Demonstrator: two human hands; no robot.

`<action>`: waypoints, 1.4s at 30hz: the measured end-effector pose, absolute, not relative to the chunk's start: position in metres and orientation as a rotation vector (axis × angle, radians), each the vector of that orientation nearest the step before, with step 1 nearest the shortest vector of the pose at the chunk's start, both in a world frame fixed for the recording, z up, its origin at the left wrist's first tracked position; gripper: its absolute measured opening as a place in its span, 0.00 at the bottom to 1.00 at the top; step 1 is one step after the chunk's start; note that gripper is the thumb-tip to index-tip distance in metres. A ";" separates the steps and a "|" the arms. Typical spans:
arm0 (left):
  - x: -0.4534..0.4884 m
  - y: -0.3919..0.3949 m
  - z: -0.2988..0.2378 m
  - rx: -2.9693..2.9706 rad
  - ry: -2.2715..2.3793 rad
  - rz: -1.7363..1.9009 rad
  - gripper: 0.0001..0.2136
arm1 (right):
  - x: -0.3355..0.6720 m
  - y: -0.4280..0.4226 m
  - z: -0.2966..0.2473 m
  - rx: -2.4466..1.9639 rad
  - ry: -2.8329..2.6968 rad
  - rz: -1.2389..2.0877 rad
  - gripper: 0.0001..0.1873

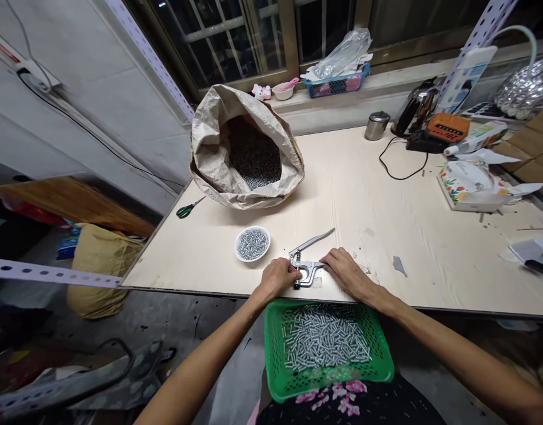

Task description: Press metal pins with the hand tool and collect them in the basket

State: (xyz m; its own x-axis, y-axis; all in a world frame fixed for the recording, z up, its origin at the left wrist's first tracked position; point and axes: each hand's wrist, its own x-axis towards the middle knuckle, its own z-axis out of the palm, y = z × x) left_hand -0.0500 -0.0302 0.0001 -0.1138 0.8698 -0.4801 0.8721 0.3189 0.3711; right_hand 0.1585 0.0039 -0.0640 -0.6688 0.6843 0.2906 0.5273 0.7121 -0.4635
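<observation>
A pair of silver snap-fastener pliers (307,273) lies on the pale tabletop near its front edge, with its upper handle spread away from the lower one. My left hand (279,275) is closed at the head of the pliers, thumb and fingers pinched by the black and red jaw part. Any small piece between those fingertips is hidden. On the other side, my right hand (344,273) grips the end of the lower handle. Left of the pliers stands a white bowl (237,248) of small metal pieces. Below the table edge, a green basket (274,386) holds many short metal cylinders.
Behind the bowl is an open paper sack (209,139) of dark metal pieces. Green-handled scissors (185,211) lie at the left edge. Toward the right are a metal canister (377,126), a kettle (415,106), an orange battery (448,127) and a tissue pack (473,186).
</observation>
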 end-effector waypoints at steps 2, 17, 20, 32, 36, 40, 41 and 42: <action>-0.051 -0.031 -0.003 1.462 1.924 0.076 0.12 | 0.158 0.003 -0.065 -0.930 -2.460 0.447 0.09; -0.050 -0.039 -0.015 0.934 1.913 0.476 0.08 | 0.158 0.004 -0.068 -0.985 -2.415 0.350 0.09; -0.051 -0.043 0.004 1.223 2.105 0.536 0.06 | 0.159 0.005 -0.069 -1.003 -2.430 0.366 0.09; -0.070 -0.082 0.047 1.908 2.224 0.269 0.12 | 0.158 0.002 -0.074 -0.976 -2.407 0.252 0.10; -0.112 -0.037 0.040 1.774 2.490 0.104 0.11 | 0.158 0.002 -0.075 -0.967 -2.402 0.205 0.10; -0.125 -0.019 0.031 1.850 2.430 -0.102 0.10 | 0.157 0.002 -0.078 -0.961 -2.404 0.185 0.10; -0.124 -0.019 0.030 1.891 2.423 -0.130 0.10 | 0.156 0.002 -0.078 -0.960 -2.405 0.179 0.09; -0.123 -0.019 0.028 1.932 2.417 -0.157 0.10 | 0.156 0.002 -0.079 -0.959 -2.407 0.175 0.09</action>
State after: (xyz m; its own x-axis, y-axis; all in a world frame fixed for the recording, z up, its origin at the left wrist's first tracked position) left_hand -0.1226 -0.0189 0.0283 -0.2215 0.9703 -0.0969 0.9747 0.2173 -0.0517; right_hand 0.1562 0.0016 -0.0785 -0.6021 0.6701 0.4340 0.6004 0.7384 -0.3072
